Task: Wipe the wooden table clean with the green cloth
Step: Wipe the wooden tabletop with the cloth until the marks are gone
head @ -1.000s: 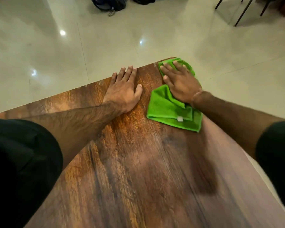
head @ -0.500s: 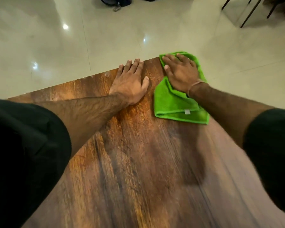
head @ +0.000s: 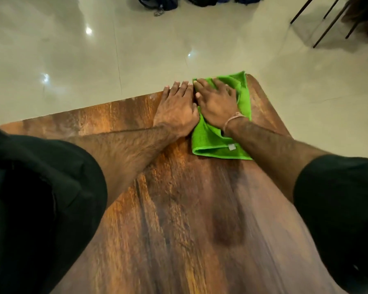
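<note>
Green cloth (head: 210, 141) at the far right corner of the wooden table (head: 179, 209), under the right hand (head: 217, 102).
The right hand presses it flat, fingers straight; the left hand (head: 176, 109) lies flat on bare wood, touching the right. On the glossy floor (head: 72, 60) beyond: dark bags (head: 157, 3), chair legs (head: 325, 26).

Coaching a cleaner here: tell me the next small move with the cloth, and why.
Probably draw the cloth back toward the body. The right hand presses it flat at the far edge of the table, so nothing lies beyond, and the left hand beside it blocks a leftward sweep.
</note>
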